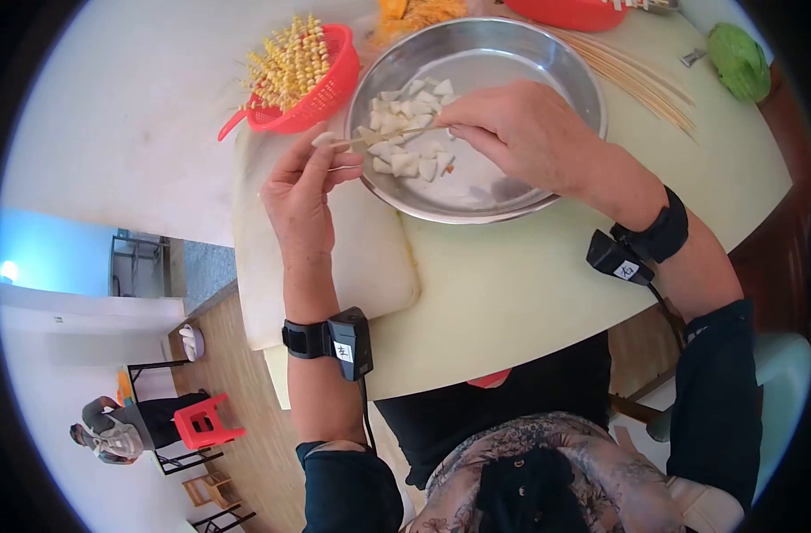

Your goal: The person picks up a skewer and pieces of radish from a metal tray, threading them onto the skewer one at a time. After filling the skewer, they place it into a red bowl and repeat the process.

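Between the thumb and fingers of my left hand (306,191) is a white piece (323,139), at the left end of a thin wooden skewer (414,131). My right hand (521,133) pinches the skewer's other end above a wide metal basin (477,216). Along the skewer, near my left hand, another pale piece seems to sit, though it overlaps the food behind it. Several white cut chunks (405,164) lie in the left part of the basin, below the skewer.
A red colander (334,84) with loaded skewers (290,67) stands at upper left. Bare skewers (632,75) and a green cabbage (739,62) lie right. A white cutting board (370,258) is beneath my left wrist. A person (130,431) stands far off near a red stool (206,422).
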